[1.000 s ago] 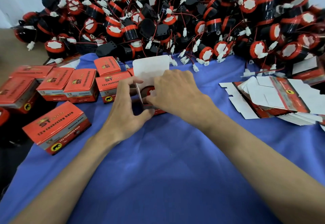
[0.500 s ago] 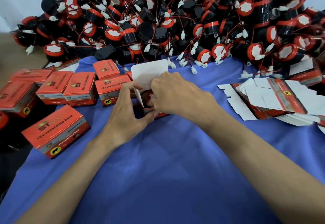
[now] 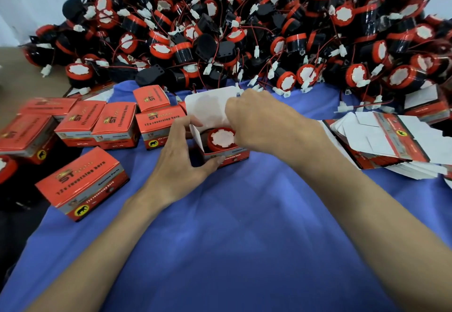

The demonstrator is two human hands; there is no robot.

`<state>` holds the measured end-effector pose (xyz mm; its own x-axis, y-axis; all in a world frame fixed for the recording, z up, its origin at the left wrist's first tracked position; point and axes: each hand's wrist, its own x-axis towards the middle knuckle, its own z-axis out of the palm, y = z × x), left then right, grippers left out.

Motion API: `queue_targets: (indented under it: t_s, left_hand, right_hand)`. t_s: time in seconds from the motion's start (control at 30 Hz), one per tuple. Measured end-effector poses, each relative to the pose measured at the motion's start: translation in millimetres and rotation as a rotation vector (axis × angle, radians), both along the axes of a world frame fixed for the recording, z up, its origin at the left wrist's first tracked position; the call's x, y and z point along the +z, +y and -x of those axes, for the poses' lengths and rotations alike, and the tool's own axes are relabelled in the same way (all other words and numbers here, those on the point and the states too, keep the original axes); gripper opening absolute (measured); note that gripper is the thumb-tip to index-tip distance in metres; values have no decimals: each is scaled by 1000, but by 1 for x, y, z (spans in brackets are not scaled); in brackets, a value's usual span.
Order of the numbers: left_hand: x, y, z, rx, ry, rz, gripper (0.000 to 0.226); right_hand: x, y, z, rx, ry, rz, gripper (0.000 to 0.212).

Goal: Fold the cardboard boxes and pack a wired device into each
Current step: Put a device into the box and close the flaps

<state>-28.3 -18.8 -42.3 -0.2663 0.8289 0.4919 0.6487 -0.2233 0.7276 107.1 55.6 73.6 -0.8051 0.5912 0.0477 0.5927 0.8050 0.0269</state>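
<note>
A: Where was the open box [image 3: 228, 157]?
B: On the blue cloth [image 3: 244, 233], just in front of the heap of wired devices [image 3: 244, 32]. One device [image 3: 221, 139] sat inside it, white face up.
A: And the hands?
B: The left hand [image 3: 186, 160] gripped the box's near left corner, thumb on the front wall, fingers at the side flap. The right hand [image 3: 266, 125] was curled over the right edge of the raised lid flap [image 3: 206, 106], fingertips hidden.
A: Anything nearby?
B: Closed boxes [image 3: 113, 125] to the left, a stack of flat boxes [image 3: 391, 140] to the right.
</note>
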Motion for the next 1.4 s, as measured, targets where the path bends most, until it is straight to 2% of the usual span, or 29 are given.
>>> queue_targets:
  t_s: [0.03,0.1,0.23,0.5,0.6,0.7,0.87,1.03,1.2,1.4]
  left_hand:
    - [0,0,0,-2,-6,0,66]
    - [1,0,0,-4,-8,0,66]
    - [1,0,1,-6,-13,5,67]
    - [-1,1,2,12,-6,8,68]
    - [0,2,2,12,-27,23,67]
    - [1,2,2,6,-21,30,67]
    - [4,0,1,7,15,21,66]
    - [6,-1,0,12,12,29,60]
    - [3,1,0,18,19,28,66]
    - [4,1,0,21,15,35,65]
  right_hand:
    - [1,3,0,-3,-12,31,30]
    - [3,8,1,-37,-13,82,13]
    - [-1,16,1,-50,-2,71,30]
    - [-5,35,-9,-5,73,196,29]
    - [-12,42,-23,135,32,50,27]
    - [-27,49,-35,191,155,-126,19]
    - [-42,58,-38,182,232,118,19]
    - [-40,58,-34,145,244,265,16]
    - [-48,54,-30,87,286,273,18]
    - [-47,49,-25,-78,436,425,13]
